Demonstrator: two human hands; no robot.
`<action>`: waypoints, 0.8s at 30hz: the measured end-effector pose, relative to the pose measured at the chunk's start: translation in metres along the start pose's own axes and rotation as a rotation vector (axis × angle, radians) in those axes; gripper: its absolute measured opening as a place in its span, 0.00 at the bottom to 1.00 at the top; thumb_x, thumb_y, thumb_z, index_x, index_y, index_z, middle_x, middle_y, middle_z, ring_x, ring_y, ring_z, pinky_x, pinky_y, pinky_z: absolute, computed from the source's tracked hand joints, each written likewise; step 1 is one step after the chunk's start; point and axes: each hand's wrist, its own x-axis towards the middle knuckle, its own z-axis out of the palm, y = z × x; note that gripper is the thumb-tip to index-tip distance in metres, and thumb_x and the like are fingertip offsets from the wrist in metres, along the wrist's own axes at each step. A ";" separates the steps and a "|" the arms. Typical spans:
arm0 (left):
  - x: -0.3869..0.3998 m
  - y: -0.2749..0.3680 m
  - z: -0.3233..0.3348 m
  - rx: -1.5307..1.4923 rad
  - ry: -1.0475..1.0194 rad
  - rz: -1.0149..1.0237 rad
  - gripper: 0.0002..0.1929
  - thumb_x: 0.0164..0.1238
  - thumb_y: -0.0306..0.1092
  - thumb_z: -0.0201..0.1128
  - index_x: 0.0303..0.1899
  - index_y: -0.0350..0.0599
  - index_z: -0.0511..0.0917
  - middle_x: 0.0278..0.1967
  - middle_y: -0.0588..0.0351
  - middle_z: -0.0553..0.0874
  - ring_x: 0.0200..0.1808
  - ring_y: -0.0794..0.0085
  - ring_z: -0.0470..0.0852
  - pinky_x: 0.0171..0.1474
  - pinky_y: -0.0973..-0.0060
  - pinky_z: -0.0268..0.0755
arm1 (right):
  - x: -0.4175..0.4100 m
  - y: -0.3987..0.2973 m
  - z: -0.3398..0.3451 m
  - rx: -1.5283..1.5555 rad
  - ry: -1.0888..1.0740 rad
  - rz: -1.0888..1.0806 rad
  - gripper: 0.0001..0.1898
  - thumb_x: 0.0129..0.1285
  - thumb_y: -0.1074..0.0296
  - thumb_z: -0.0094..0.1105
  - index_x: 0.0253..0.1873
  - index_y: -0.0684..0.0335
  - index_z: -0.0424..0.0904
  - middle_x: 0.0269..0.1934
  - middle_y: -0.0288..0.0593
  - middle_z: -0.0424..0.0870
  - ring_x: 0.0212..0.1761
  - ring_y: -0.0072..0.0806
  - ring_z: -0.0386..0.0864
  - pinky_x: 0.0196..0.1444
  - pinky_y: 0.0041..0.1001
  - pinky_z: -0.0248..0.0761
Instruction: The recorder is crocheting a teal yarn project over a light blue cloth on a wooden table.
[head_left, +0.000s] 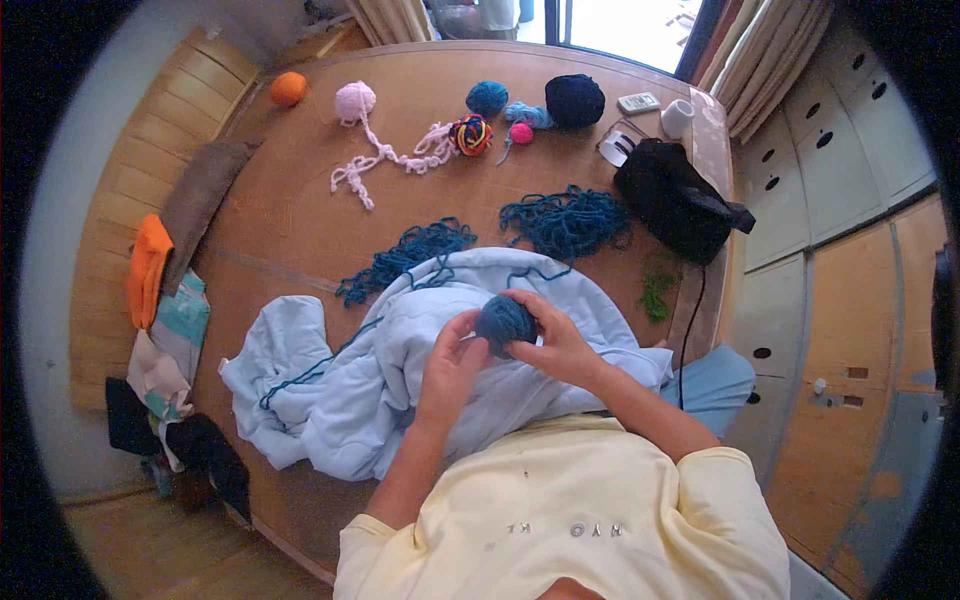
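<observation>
Between both hands, above my lap, is a ball of teal yarn (505, 327). My left hand (459, 351) cups its left side with the fingers curled. On the opposite side my right hand (546, 324) grips it, thumb below and fingers over the top. Under the hands a pale blue quilt (420, 330) lies bunched over my legs. Just beyond it are two loose heaps of teal yarn, one to the left (420, 251) and one to the right (566, 221). Teal strands run from the heaps onto the quilt, and one trails over its left part.
Along the far side lie an orange ball (288, 89), a pink yarn ball (354, 102), a multicoloured yarn ball (471, 135) and a dark navy yarn ball (574, 101). A black bag (671, 195) with a cord sits at right, near a white remote control (637, 103). Folded cloths (180, 315) line the left edge.
</observation>
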 end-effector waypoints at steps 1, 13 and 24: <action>-0.001 0.001 -0.004 0.008 0.002 0.001 0.23 0.70 0.30 0.57 0.65 0.44 0.65 0.56 0.55 0.76 0.51 0.77 0.77 0.48 0.77 0.77 | -0.001 -0.005 0.001 0.007 0.001 -0.004 0.35 0.48 0.72 0.66 0.64 0.63 0.65 0.56 0.49 0.74 0.61 0.36 0.71 0.62 0.31 0.65; 0.003 0.016 -0.021 -0.159 0.110 -0.028 0.26 0.60 0.21 0.60 0.61 0.41 0.66 0.52 0.58 0.76 0.52 0.75 0.75 0.57 0.75 0.69 | 0.034 -0.039 0.022 -0.198 -0.212 -0.194 0.33 0.50 0.68 0.66 0.63 0.66 0.65 0.54 0.57 0.74 0.57 0.49 0.73 0.59 0.37 0.66; 0.001 0.030 -0.059 -0.506 0.123 -0.136 0.17 0.66 0.29 0.59 0.56 0.45 0.71 0.45 0.59 0.82 0.44 0.73 0.83 0.45 0.70 0.80 | 0.026 0.016 0.026 -0.711 -0.316 -0.601 0.13 0.49 0.73 0.57 0.43 0.59 0.80 0.49 0.42 0.78 0.55 0.41 0.74 0.61 0.39 0.66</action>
